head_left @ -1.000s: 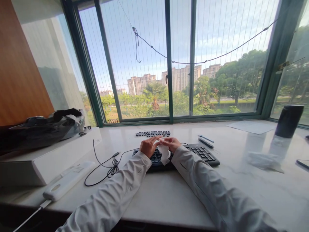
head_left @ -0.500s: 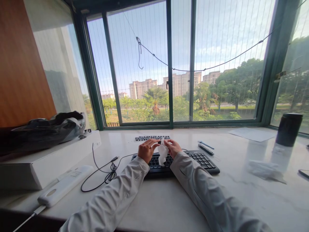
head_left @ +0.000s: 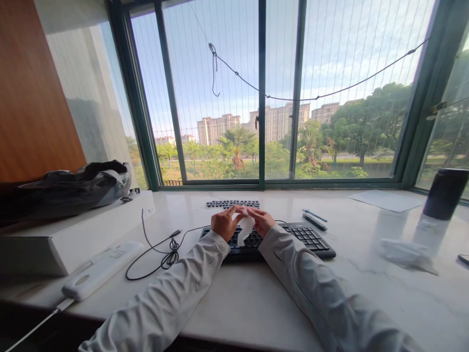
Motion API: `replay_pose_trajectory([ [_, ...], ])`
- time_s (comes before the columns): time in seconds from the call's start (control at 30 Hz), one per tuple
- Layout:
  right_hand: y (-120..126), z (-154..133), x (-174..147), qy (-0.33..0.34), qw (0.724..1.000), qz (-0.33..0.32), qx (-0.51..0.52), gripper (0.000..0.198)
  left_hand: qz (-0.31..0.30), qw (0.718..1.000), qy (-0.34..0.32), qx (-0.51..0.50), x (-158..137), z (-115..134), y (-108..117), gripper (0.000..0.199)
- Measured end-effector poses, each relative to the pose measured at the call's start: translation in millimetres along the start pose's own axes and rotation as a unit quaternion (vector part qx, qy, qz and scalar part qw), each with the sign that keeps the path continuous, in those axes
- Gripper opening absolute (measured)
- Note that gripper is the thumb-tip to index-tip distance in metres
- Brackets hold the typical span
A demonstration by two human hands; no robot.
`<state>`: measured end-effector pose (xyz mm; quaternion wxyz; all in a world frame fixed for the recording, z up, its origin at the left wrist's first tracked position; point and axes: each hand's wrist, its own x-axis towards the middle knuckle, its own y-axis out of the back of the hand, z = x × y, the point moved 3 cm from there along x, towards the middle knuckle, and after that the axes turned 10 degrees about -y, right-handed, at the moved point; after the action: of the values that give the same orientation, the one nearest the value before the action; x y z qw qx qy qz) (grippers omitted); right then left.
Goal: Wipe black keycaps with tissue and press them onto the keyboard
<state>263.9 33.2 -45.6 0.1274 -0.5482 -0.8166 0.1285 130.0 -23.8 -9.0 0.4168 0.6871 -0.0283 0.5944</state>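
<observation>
My left hand (head_left: 224, 223) and my right hand (head_left: 263, 223) meet fingertip to fingertip above a black keyboard (head_left: 311, 239). Pinched in my right fingers is a white tissue (head_left: 246, 229), its loose end hanging over the keys. The left thumb and fingers are closed at the tissue's top; the small black keycap seen there half a second ago is now covered by tissue and fingers. Behind the keyboard, loose black keycaps (head_left: 233, 203) lie in rows on the pale marble-look tabletop (head_left: 242, 303).
Right of the keyboard lie a dark pen (head_left: 315, 223) and a thin blue tool (head_left: 315, 215). Farther right are a crumpled clear plastic bag (head_left: 406, 255), paper (head_left: 384, 200) and a black cup (head_left: 445, 194). Leftward sit a coiled cable (head_left: 171, 255), a white power strip (head_left: 102, 269) and a white box (head_left: 73, 249).
My hands have closed together, and the tissue now covers the black keycap that showed at my left fingertips. The camera view has tilted down slightly and shifted.
</observation>
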Motion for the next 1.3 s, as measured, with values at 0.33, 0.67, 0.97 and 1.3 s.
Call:
replay_pose_trajectory([
  [0.33,6,1,-2,-0.063,0.993,-0.094,-0.021,0.042,-0.030,0.999,-0.005,0.025,-1,-1,2,0.020],
  [0.67,14,6,5,-0.020,0.998,0.001,-0.067,0.047,-0.021,0.999,-0.009,0.031,-3,-5,-1,0.016],
  [0.97,21,15,12,-0.017,0.997,0.031,-0.063,0.050,-0.052,0.999,-0.004,-0.004,-1,-4,-4,0.022],
  [1.3,24,8,8,-0.003,0.995,0.053,-0.080,0.052,-0.046,0.999,-0.020,0.001,-1,1,-2,0.022],
])
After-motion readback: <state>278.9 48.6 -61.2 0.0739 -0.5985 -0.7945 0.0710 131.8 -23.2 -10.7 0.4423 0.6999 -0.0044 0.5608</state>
